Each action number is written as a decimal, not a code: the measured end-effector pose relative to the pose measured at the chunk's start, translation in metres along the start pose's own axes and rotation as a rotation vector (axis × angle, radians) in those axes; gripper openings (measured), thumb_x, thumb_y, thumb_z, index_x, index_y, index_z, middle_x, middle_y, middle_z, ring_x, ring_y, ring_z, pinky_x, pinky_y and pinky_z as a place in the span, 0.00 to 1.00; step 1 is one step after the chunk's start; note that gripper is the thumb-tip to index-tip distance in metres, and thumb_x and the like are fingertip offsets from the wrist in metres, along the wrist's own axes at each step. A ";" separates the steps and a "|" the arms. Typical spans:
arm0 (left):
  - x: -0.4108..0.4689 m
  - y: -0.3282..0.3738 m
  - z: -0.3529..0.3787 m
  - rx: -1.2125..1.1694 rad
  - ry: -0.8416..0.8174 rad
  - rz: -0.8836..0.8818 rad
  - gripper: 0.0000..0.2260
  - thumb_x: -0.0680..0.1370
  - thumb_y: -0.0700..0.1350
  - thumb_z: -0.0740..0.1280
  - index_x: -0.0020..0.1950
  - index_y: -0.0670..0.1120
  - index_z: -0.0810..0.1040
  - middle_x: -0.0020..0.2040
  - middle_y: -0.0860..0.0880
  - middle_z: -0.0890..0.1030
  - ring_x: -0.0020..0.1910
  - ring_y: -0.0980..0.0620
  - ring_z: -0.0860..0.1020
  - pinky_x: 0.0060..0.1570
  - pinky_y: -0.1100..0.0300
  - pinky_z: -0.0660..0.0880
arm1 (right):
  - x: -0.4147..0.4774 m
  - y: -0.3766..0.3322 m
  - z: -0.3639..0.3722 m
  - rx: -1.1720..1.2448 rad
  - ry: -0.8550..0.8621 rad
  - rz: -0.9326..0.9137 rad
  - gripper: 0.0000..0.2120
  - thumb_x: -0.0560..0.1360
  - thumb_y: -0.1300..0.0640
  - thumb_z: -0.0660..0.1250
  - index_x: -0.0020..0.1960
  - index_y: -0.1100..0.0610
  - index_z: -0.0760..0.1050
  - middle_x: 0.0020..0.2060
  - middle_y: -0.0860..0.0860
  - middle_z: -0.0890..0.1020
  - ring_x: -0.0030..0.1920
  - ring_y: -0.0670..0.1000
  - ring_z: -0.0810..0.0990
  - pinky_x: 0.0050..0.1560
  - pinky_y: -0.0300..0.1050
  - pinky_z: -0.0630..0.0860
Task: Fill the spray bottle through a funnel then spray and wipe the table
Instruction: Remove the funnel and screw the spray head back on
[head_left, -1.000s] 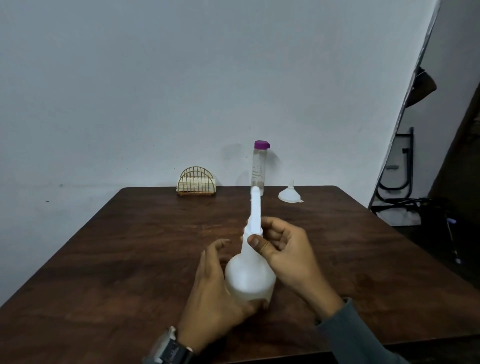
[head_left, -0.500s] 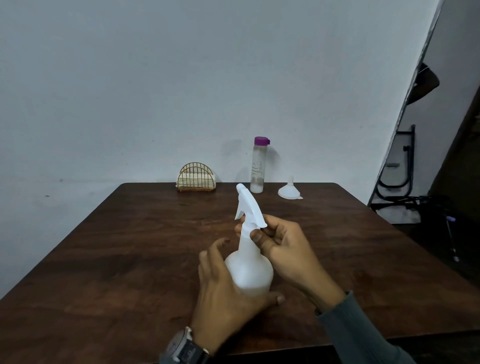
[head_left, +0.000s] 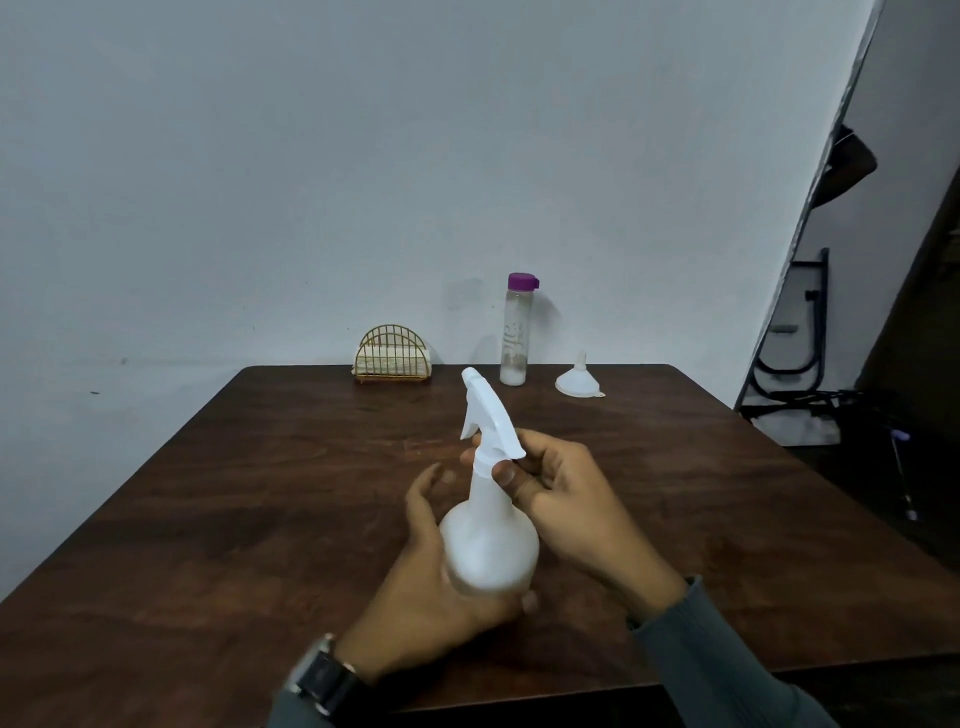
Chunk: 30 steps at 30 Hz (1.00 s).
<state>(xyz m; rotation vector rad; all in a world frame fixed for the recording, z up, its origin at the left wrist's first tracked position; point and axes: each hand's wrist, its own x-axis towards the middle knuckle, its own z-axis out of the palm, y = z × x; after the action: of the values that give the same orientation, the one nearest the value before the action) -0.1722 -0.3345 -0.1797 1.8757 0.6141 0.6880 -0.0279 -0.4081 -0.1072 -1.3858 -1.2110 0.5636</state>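
The white spray bottle (head_left: 488, 545) is held upright over the middle of the dark wooden table (head_left: 260, 493), near the front edge, and whether its base touches the tabletop cannot be told. Its round translucent body is cupped from the left and beneath by the left hand (head_left: 436, 587), the thumb curled under the bottom and the fingers wrapped behind, with the upper fingertips lifted a little off the neck. The collar just below the white trigger head (head_left: 485, 415) is pinched by the right hand (head_left: 566, 499), thumb in front and fingers curled behind it; the nozzle is pointed away and slightly left, toward the far wall. A dark watch (head_left: 324, 675) is worn on the left wrist, and a grey sleeve (head_left: 691, 639) is seen on the right forearm. At the far edge of the table, well apart from the hands, a clear water bottle (head_left: 514, 343) with a purple cap is stood upright, with a little liquid visible at its bottom. Just to its right a white funnel (head_left: 577, 382) is rested mouth down, spout up. To the left of the water bottle a gold wire napkin holder (head_left: 392, 356) is placed, with pale napkins held inside.
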 end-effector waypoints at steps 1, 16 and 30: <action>0.001 -0.001 -0.009 -0.042 -0.071 0.001 0.57 0.60 0.58 0.86 0.76 0.65 0.49 0.72 0.66 0.72 0.71 0.61 0.74 0.70 0.55 0.75 | 0.000 -0.002 -0.001 -0.019 -0.016 -0.003 0.16 0.81 0.64 0.67 0.54 0.41 0.81 0.49 0.37 0.88 0.57 0.41 0.84 0.63 0.45 0.78; 0.003 0.006 -0.017 0.072 0.041 0.038 0.59 0.54 0.61 0.87 0.75 0.68 0.53 0.66 0.63 0.76 0.64 0.62 0.77 0.63 0.54 0.79 | -0.001 -0.002 0.001 0.006 -0.038 0.004 0.13 0.82 0.64 0.66 0.57 0.48 0.82 0.51 0.43 0.88 0.57 0.42 0.85 0.59 0.40 0.79; 0.002 0.010 -0.009 0.082 0.104 0.024 0.55 0.54 0.62 0.86 0.74 0.66 0.59 0.63 0.61 0.76 0.63 0.58 0.78 0.61 0.53 0.80 | -0.004 -0.004 0.002 0.005 0.007 0.003 0.15 0.81 0.65 0.67 0.55 0.44 0.80 0.47 0.39 0.88 0.55 0.40 0.85 0.56 0.37 0.79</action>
<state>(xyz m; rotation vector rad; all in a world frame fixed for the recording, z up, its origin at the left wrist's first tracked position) -0.1760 -0.3308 -0.1670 1.9345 0.6961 0.7903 -0.0327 -0.4113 -0.1055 -1.3851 -1.2011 0.5627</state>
